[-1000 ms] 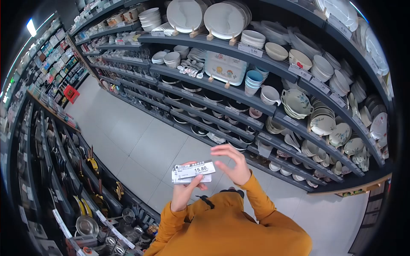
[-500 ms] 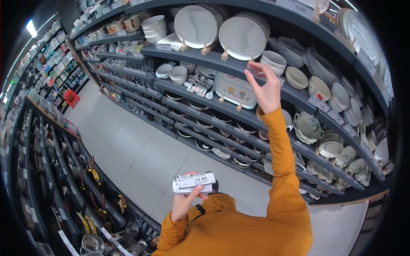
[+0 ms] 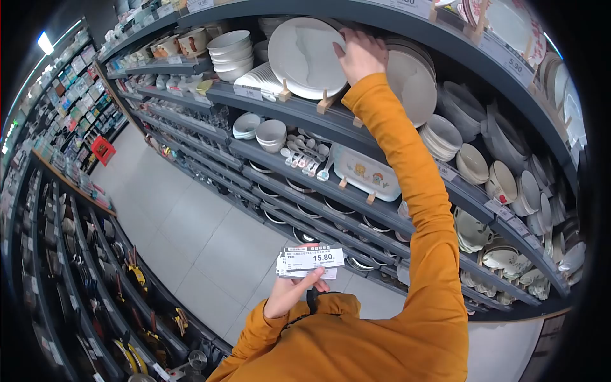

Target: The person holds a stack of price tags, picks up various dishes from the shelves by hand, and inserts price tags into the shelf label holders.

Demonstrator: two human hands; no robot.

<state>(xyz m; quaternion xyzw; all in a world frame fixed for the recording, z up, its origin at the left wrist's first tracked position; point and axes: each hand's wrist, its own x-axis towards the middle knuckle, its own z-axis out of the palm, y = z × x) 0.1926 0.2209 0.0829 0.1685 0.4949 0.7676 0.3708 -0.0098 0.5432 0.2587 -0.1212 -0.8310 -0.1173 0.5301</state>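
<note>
My left hand is closed on a small stack of printed price labels, held low in front of my body. The top label reads 15.80. My right hand is raised to the upper shelf, at the right rim of a large white plate. The thumb lies against the plate's front, and the other fingers curl at the rim, partly hidden. This plate stands upright on wooden pegs, with more plates behind it. Just right of my hand stands another upright white plate, partly covered by my sleeve.
White bowls are stacked left of the plates. Below are spoons and a rectangular patterned tray. More bowls line the shelf at right. A kitchenware rack stands across the tiled aisle, with a red object farther back.
My right hand has moved up and left, from open in front of the shelf to the large plate's rim. The left hand with the labels has shifted slightly right and up; the view has shifted.
</note>
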